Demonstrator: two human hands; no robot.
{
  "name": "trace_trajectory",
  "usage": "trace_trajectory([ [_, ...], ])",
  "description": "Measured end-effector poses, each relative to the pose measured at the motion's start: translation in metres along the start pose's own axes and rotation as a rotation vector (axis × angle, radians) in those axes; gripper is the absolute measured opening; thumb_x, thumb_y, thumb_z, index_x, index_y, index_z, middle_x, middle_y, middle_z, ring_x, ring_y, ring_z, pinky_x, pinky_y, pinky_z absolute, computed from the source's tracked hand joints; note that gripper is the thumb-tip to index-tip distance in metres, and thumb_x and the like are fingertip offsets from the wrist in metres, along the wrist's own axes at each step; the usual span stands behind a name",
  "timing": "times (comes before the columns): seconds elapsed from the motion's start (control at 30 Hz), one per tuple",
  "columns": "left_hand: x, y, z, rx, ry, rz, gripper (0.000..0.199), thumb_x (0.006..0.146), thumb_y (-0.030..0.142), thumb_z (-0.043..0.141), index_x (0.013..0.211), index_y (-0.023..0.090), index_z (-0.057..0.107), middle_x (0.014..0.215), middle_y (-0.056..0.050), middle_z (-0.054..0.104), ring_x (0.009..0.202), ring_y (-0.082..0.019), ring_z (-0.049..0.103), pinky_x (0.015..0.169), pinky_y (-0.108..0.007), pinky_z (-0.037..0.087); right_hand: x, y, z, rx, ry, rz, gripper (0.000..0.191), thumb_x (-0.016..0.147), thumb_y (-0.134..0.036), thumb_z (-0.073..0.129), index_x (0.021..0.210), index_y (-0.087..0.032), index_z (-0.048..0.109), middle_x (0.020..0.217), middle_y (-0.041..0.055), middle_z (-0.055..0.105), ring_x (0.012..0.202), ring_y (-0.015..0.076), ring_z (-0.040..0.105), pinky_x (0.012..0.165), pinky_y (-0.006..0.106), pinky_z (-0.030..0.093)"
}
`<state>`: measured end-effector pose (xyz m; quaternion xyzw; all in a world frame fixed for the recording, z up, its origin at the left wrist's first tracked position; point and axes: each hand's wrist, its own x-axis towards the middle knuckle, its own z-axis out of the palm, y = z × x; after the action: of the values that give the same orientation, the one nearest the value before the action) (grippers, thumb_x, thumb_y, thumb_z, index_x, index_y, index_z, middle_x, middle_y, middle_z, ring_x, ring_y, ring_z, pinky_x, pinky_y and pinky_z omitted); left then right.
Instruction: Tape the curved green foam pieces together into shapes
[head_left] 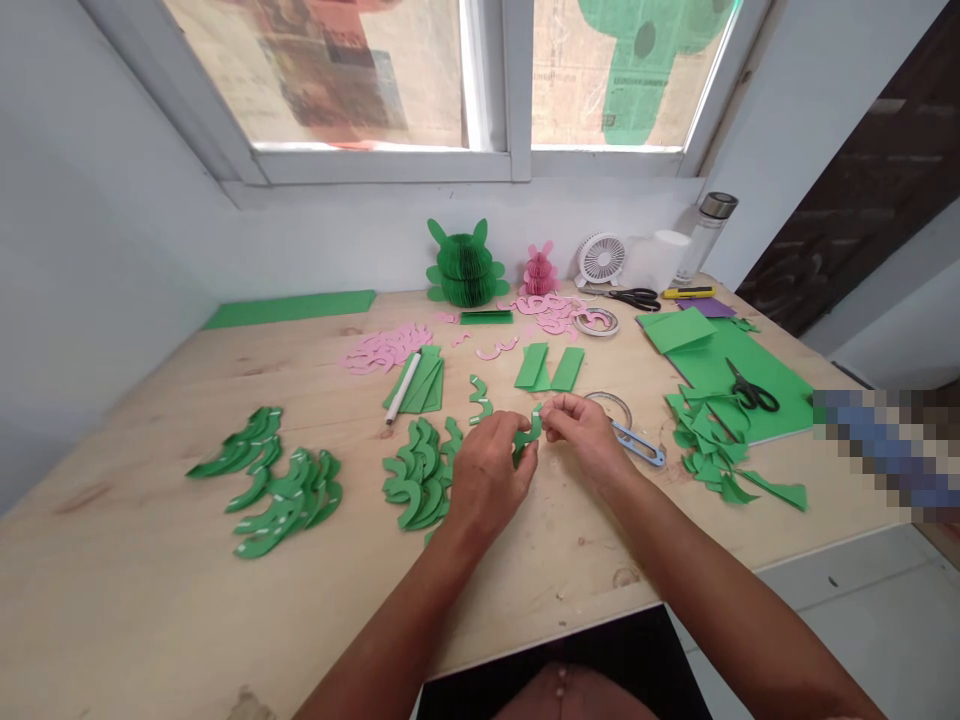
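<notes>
Above the middle of the table, my left hand and my right hand are both closed on one small curved green paper piece. The left fingers grip its lower left end, and the right fingertips pinch its upper right end. Just beyond my left hand lies another wavy green paper piece with white patches. A pile of curved green cut-outs is left of that hand. Near my right hand are a roll of tape and a light blue cutter.
More green cut-outs with white patches lie at the left. Pink cut-outs, a white pen and folded green strips lie farther back. Green scraps and black scissors are at the right. A green paper figure stands by the wall.
</notes>
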<state>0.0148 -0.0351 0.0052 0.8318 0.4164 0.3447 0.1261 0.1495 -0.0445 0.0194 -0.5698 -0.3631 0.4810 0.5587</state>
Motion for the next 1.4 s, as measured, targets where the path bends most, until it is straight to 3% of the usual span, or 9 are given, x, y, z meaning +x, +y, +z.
trace_trajectory([
  [0.27,0.002,0.0,-0.002,-0.113,-0.003,-0.065,0.008,0.075,0.02,0.053,0.083,0.021,0.055,0.079,-0.002,0.062,0.071,-0.016,0.056,0.063,-0.027,0.042,-0.001,-0.001,0.0,0.016,-0.02,-0.016,0.019,0.064,-0.034,0.062,0.062,-0.016,0.056,0.056,-0.0036,0.052,0.051,0.008,0.044,0.054,0.023,0.036],
  [0.53,0.008,-0.003,-0.002,-0.613,-0.101,-0.396,0.014,0.072,0.03,0.059,0.078,0.018,0.056,0.061,0.005,0.052,0.049,-0.008,0.047,0.048,-0.021,0.037,0.0,0.001,0.0,0.023,-0.054,-0.046,0.02,0.065,-0.036,0.063,0.067,-0.016,0.058,0.057,-0.0038,0.052,0.054,0.0083,0.045,0.057,0.023,0.038],
  [0.77,0.012,0.005,-0.008,-0.931,-0.108,-0.602,0.018,0.066,0.028,0.064,0.076,0.015,0.057,0.063,0.001,0.059,0.055,-0.009,0.051,0.051,-0.021,0.038,-0.002,0.001,0.001,0.024,-0.07,-0.052,0.018,0.063,-0.031,0.064,0.069,-0.016,0.057,0.058,-0.0045,0.052,0.054,0.0081,0.045,0.056,0.023,0.037],
  [1.03,0.012,0.011,-0.013,-1.03,-0.09,-0.648,0.019,0.066,0.03,0.065,0.077,0.015,0.059,0.063,0.0,0.06,0.056,-0.009,0.051,0.054,-0.022,0.038,-0.001,0.003,0.001,0.035,-0.071,-0.058,0.018,0.064,-0.032,0.064,0.07,-0.016,0.058,0.058,-0.0041,0.053,0.055,0.0089,0.046,0.057,0.024,0.036],
  [1.4,0.012,0.01,-0.013,-0.99,-0.1,-0.635,0.02,0.066,0.03,0.065,0.077,0.015,0.059,0.064,0.0,0.06,0.054,-0.009,0.049,0.053,-0.021,0.038,-0.001,0.0,0.002,0.008,-0.061,-0.052,0.016,0.064,-0.03,0.062,0.069,-0.016,0.057,0.056,-0.0045,0.052,0.055,0.009,0.046,0.057,0.024,0.036],
])
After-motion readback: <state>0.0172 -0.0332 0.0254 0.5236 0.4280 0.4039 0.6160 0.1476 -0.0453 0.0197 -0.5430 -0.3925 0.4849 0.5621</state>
